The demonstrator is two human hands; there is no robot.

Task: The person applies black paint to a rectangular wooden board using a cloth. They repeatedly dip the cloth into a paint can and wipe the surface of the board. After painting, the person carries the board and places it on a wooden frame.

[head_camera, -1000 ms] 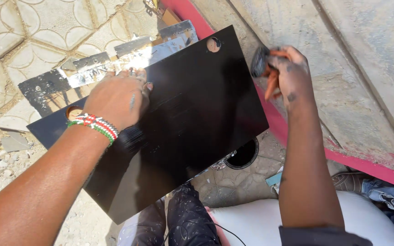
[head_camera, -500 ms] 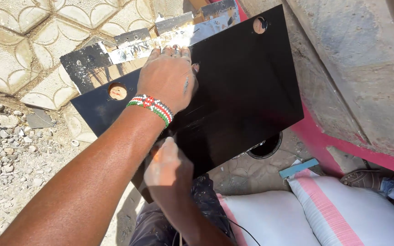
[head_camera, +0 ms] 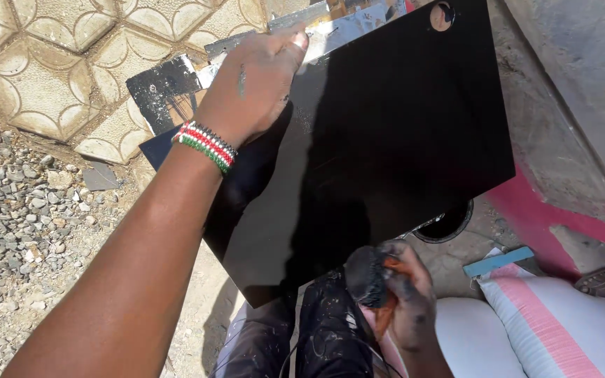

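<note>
Black glossy rectangular panel (head_camera: 379,140): left hand (head_camera: 257,77) pressed flat, fingers apart, on its upper edge; right hand (head_camera: 404,297) below it, clamped on a black-bristled orange-handled brush (head_camera: 367,274).

Lying in hard sunlight: patterned paving tiles (head_camera: 43,84) at upper left, loose gravel (head_camera: 22,231) spreading below them, a grey concrete wall (head_camera: 582,91) with a pink base (head_camera: 561,217) rising at right, a white sack (head_camera: 561,329) resting beside it
</note>
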